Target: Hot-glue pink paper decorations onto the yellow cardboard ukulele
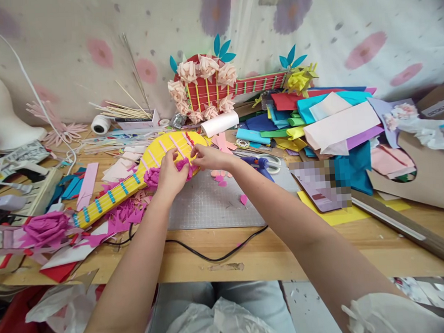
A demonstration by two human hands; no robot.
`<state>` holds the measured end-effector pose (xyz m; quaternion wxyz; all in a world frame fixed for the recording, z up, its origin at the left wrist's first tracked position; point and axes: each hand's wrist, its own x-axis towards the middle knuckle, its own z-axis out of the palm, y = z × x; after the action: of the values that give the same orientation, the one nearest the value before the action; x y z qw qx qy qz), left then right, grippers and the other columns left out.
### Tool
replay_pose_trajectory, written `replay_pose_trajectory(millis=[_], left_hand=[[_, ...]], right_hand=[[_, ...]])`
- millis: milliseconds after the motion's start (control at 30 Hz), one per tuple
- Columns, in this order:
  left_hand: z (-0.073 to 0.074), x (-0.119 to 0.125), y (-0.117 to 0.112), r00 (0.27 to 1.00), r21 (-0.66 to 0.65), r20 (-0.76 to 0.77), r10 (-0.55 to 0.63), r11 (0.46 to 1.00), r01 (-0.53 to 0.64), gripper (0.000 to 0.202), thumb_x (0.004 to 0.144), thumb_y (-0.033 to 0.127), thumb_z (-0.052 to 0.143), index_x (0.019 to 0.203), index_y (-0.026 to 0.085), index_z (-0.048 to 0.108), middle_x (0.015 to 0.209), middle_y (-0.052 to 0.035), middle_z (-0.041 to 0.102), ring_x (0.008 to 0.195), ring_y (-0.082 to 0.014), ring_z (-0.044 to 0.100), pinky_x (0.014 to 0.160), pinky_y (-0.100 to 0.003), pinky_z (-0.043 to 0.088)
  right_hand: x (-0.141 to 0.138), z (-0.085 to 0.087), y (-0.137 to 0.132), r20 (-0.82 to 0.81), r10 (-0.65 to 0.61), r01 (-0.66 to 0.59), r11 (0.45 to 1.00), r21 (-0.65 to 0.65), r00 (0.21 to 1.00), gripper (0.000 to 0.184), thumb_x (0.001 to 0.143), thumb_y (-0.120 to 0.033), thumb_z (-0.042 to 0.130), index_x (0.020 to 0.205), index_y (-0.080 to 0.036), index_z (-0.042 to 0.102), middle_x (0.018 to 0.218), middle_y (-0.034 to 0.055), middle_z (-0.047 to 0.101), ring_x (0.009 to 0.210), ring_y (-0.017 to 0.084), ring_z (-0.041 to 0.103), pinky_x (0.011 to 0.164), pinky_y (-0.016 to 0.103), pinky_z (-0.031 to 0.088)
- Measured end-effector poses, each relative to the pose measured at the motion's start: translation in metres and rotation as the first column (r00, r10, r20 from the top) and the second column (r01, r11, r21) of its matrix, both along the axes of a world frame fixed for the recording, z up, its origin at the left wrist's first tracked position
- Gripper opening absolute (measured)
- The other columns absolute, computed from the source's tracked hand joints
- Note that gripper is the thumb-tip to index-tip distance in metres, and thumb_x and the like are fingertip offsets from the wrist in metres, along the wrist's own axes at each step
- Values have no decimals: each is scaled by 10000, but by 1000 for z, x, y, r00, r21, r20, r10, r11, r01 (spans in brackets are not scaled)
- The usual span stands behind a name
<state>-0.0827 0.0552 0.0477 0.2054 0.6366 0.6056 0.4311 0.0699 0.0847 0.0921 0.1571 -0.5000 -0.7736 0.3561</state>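
A yellow paper guitar (156,153) lies slanted over the cutting mat, with pink strips on its body and blue bands along its neck. Magenta paper flowers (152,178) line the body's near edge. My left hand (171,175) is closed over one of these flowers, fingers bent, partly covering it. Close beside it, my right hand (209,157) has its fingertips pinched together at the right part of the body, near small red pieces. What sits between those fingertips is hidden. A large magenta flower (46,228) is at the neck's far left end.
Behind stands a red paper guitar (211,88) with pale pink roses. A blue glue gun (258,166) and scissors (273,164) lie right of the grey cutting mat (217,207). Coloured paper (340,122) piles up at right. A black cable (213,258) loops along the table's front.
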Motion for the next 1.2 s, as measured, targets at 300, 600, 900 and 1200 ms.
replay_pose_trajectory(millis=[300, 600, 900, 1200], left_hand=[[-1, -1, 2, 999, 33, -37, -6, 999, 7, 464, 703, 213, 588, 1156, 207, 486, 1218, -124, 545, 1154, -231, 527, 985, -423, 434], [3, -1, 2, 999, 50, -37, 10, 999, -8, 413, 684, 176, 600, 1086, 234, 521, 1183, -98, 571, 1131, -239, 538, 988, -444, 428], [5, 4, 0, 1000, 50, -22, 12, 999, -11, 383, 733, 176, 560, 1113, 194, 514, 1186, -125, 565, 1125, -226, 540, 985, -424, 421], [19, 15, -17, 999, 240, -15, 42, 970, -38, 332, 770, 74, 446, 1077, 189, 497, 1133, -87, 567, 1089, -170, 539, 982, -339, 425]], right_hand=[[7, -21, -13, -161, 71, -43, 985, 169, 984, 336, 688, -26, 479, 976, -194, 436, 887, 7, 664, 777, 107, 597, 693, 227, 425], [-3, -24, -21, -128, -6, 40, 964, 261, 992, 329, 721, -64, 510, 1017, -192, 444, 892, 24, 672, 766, 140, 604, 688, 265, 425], [-3, -28, -20, -324, -53, 122, 973, 197, 945, 272, 723, -166, 573, 955, -210, 436, 835, -7, 641, 755, 119, 595, 687, 250, 434], [45, -26, -26, -503, -184, 287, 949, 134, 844, 181, 700, -271, 596, 818, -208, 474, 706, -34, 560, 633, 111, 539, 618, 254, 426]])
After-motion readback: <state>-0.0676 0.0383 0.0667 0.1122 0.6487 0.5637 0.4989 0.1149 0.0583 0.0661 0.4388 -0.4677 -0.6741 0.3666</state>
